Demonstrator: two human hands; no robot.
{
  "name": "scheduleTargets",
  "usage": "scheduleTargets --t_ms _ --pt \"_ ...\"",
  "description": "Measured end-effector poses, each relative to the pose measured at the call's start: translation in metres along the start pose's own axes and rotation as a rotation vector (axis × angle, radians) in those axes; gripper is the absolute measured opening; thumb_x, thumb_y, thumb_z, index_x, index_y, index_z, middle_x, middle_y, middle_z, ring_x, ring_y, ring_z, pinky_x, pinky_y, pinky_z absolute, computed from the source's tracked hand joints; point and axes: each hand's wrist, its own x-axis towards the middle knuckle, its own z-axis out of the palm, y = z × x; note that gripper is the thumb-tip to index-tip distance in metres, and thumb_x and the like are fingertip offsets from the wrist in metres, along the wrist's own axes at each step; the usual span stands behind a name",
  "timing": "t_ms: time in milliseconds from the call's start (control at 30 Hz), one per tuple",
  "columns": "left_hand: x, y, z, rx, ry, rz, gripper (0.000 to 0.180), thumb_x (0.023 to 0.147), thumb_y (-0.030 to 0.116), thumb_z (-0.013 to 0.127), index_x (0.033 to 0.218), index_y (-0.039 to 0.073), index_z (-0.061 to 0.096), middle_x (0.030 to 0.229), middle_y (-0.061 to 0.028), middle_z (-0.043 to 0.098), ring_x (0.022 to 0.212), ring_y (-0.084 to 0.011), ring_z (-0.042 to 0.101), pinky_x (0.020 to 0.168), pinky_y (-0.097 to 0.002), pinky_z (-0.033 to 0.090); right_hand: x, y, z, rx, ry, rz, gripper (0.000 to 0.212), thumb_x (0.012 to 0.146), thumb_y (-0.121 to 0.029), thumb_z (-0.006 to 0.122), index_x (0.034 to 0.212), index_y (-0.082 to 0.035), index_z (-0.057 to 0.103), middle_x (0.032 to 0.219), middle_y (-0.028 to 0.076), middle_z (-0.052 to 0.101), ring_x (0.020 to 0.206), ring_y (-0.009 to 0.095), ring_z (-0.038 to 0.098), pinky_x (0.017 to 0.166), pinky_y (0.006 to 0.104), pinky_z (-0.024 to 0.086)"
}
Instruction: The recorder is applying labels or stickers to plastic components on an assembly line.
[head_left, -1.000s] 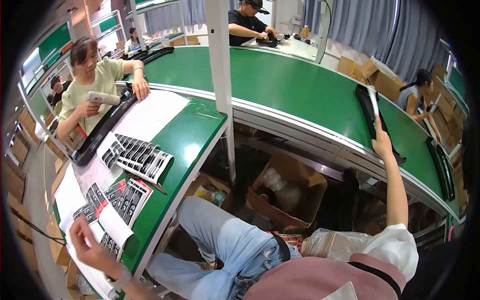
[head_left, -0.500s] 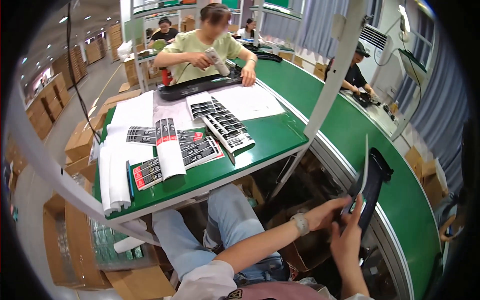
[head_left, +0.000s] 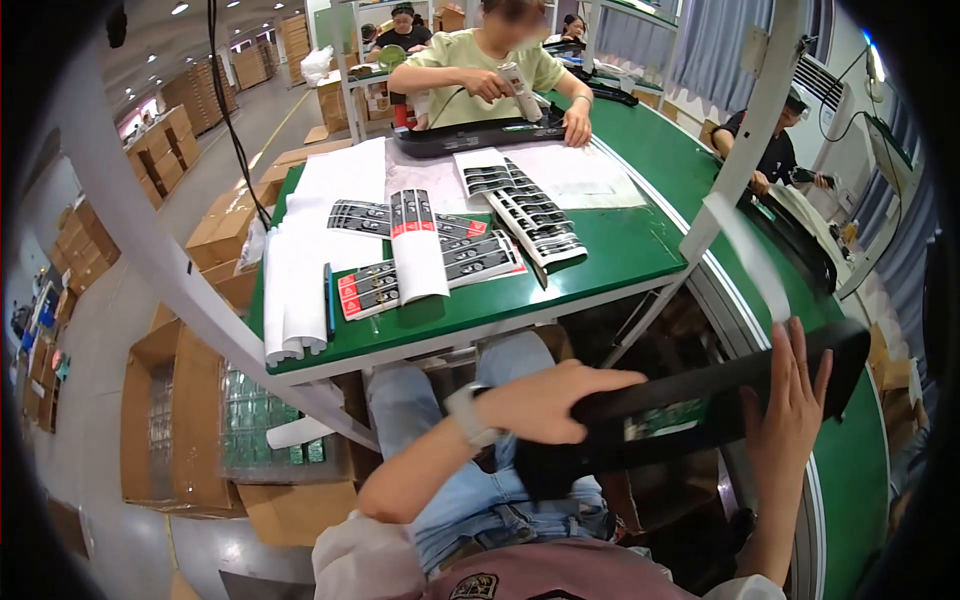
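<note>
A long black plastic housing lies slantwise in front of me, between my lap and the green belt. A green circuit board shows in an opening in it. My left hand is closed on its left end, with the fingertips partly hidden. On the right part of the housing rests my right hand, its fingers pointing up and its thumb apart. From these fingertips rises a white strip, blurred by motion; it appears gripped between the fingers.
Sticker sheets, white rolls and a pen lie on the green table. Across it, a person holds a tool over another black housing. A white post stands beside the belt; an open carton sits at left.
The black housing has swung from steeply tilted at the right to nearly level before me. My left hand now grips its end. The white strip has moved along with my right hand.
</note>
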Motion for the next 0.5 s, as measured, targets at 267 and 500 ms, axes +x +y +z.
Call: scheduleTargets --t_ms 267,500 --pt "-0.149 0.048 -0.021 0.674 0.120 -0.139 0.084 0.061 0.004 0.060 0.143 0.003 0.043 0.102 -0.0178 0.061 0.086 -0.0374 0.059 0.073 -0.0440 0.048 -0.002 -0.052 0.082 0.658 0.302 -0.615 0.033 0.075 -0.002 0.068 0.107 0.001 0.058 0.090 0.019 0.066 0.079 0.035 0.069 0.065 0.0410 0.058" --pt "-0.194 -0.010 0.027 1.137 0.423 -0.425 0.060 0.068 -0.003 0.061 0.128 0.003 0.057 0.099 -0.0112 0.062 0.085 -0.0274 0.060 0.081 -0.0378 0.047 -0.007 -0.133 0.169 0.827 0.105 -0.502 0.045 0.071 -0.005 0.076 0.113 -0.002 0.060 0.107 0.013 0.065 0.099 0.033 0.065 0.086 0.0424 0.052"
